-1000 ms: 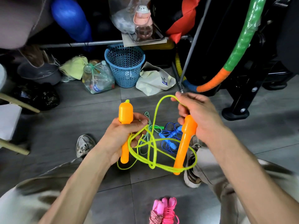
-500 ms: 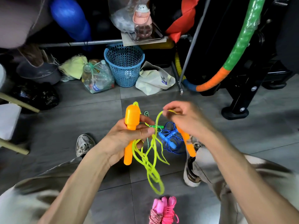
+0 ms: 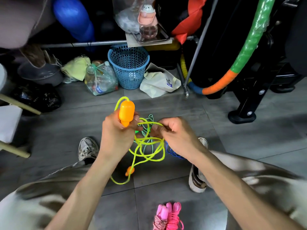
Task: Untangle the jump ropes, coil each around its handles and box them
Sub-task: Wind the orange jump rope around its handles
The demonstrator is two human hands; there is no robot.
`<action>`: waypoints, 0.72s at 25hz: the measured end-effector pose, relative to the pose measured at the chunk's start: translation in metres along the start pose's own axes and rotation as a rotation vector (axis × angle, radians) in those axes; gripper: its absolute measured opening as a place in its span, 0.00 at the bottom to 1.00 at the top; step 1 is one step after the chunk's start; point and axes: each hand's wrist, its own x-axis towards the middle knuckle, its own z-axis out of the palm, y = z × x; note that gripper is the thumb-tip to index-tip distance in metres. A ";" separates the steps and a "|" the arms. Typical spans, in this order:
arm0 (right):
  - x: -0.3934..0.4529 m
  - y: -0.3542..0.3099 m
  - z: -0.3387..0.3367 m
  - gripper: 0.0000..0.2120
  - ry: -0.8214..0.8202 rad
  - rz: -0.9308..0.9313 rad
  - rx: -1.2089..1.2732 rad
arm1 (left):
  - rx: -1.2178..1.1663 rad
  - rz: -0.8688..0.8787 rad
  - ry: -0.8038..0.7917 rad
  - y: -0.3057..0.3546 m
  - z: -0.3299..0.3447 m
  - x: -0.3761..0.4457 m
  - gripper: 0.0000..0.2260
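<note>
My left hand [image 3: 114, 130] grips an orange handle [image 3: 126, 112] upright, its top poking out above my fingers. From it runs a neon yellow cord [image 3: 149, 146] that hangs in loose loops between my hands. My right hand [image 3: 174, 135] pinches a strand of that cord near its top loop. The second orange handle [image 3: 129, 170] dangles low on the cord, mostly hidden behind my left forearm. A green rope [image 3: 147, 130] and a blue rope [image 3: 172, 152] lie on the floor behind the loops. A coiled pink rope [image 3: 167, 216] rests at the bottom.
A blue mesh basket [image 3: 128, 67], a bag of plastic bottles [image 3: 99, 80] and a white bag [image 3: 159, 82] stand at the back. A green-and-orange hoop [image 3: 245, 47] and black equipment base [image 3: 240, 115] are on the right. My shoes [image 3: 87, 148] rest on grey floor tiles.
My right hand has let go of the second orange handle, which now dangles low, and pinches the yellow cord instead. My left hand raised its handle and both hands came closer together.
</note>
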 end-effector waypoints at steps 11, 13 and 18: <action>0.017 0.008 -0.077 0.10 0.701 0.372 0.895 | -0.792 -0.363 0.518 -0.002 -0.074 0.036 0.10; 0.017 0.012 -0.087 0.11 0.777 0.341 0.846 | -0.781 -0.359 0.569 -0.002 -0.079 0.036 0.10; 0.013 0.012 -0.078 0.12 0.773 0.196 0.570 | -0.406 -0.322 0.402 0.000 -0.072 0.032 0.10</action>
